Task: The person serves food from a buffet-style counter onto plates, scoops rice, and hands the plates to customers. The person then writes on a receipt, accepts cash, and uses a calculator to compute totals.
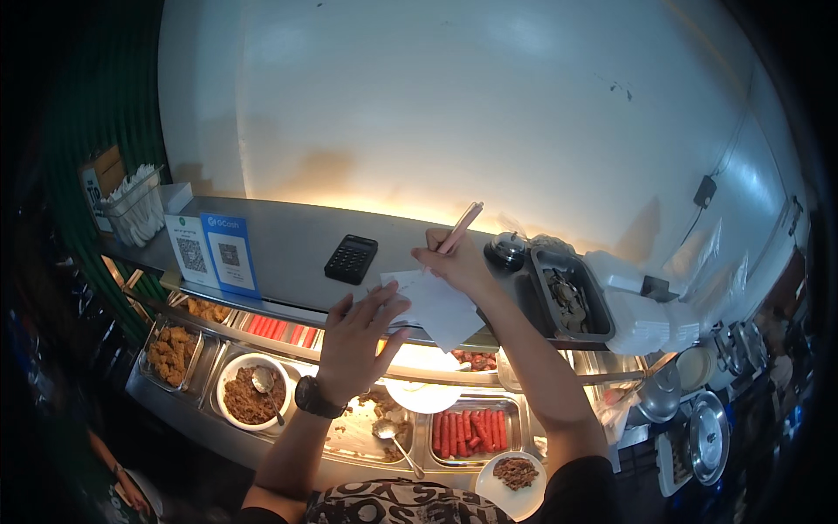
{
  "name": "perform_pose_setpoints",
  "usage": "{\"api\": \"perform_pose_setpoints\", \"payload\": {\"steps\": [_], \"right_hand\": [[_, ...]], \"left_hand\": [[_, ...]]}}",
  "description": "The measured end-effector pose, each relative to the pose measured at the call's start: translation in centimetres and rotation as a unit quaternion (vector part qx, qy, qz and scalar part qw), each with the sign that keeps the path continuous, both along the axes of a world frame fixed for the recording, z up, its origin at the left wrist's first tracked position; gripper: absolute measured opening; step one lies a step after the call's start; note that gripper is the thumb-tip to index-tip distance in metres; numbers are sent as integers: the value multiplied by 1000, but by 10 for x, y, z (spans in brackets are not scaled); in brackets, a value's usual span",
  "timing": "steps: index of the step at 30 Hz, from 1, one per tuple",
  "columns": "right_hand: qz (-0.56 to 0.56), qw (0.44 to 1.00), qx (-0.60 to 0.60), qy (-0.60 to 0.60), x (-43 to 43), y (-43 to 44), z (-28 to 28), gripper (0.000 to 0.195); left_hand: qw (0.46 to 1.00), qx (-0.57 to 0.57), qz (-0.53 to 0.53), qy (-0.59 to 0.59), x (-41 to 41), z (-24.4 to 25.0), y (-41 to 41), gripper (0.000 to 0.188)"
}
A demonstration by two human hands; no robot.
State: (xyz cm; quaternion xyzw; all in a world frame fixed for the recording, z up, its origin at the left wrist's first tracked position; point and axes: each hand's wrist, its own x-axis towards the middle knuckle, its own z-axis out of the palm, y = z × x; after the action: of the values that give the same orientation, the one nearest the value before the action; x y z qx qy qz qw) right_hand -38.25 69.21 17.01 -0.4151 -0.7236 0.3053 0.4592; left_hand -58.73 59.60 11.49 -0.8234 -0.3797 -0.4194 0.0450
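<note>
My right hand [452, 257] grips a pink pen [462, 226], its lower end near a white sheet of paper [440, 308]. That sheet lies at the counter's front edge with one corner hanging over, and bears some faint writing. My left hand [366, 334], wearing a black watch [317, 397] on the wrist, rests with spread fingers on the paper's left side and holds nothing. A black calculator [351, 259] lies on the metal counter [288, 242], left of the paper. Whether the pen tip touches the sheet cannot be told.
Two stands with printed codes [230, 255] and a utensil bin [134, 206] are at left. To the right are a service bell [508, 250], a grey tray [605, 321] and foam boxes [638, 321]. Below, food trays hold red sausages [468, 433]; a plate [492, 498] is nearby.
</note>
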Motion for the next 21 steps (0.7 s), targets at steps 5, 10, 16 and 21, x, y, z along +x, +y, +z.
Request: {"api": "perform_pose_setpoints", "payload": {"steps": [5, 10, 16, 21], "right_hand": [[-1, 1000, 13, -23, 0, -2, 8, 45], [15, 1000, -25, -6, 3, -12, 5, 43], [24, 999, -15, -43, 5, -10, 3, 38], [21, 999, -18, -19, 1, -13, 5, 37]], "left_hand": [[1000, 13, 6, 0, 0, 1, 2, 36], [1000, 20, 6, 10, 1, 2, 0, 35], [1000, 18, 13, 10, 0, 1, -1, 35], [1000, 21, 13, 8, 1, 0, 0, 35]]}}
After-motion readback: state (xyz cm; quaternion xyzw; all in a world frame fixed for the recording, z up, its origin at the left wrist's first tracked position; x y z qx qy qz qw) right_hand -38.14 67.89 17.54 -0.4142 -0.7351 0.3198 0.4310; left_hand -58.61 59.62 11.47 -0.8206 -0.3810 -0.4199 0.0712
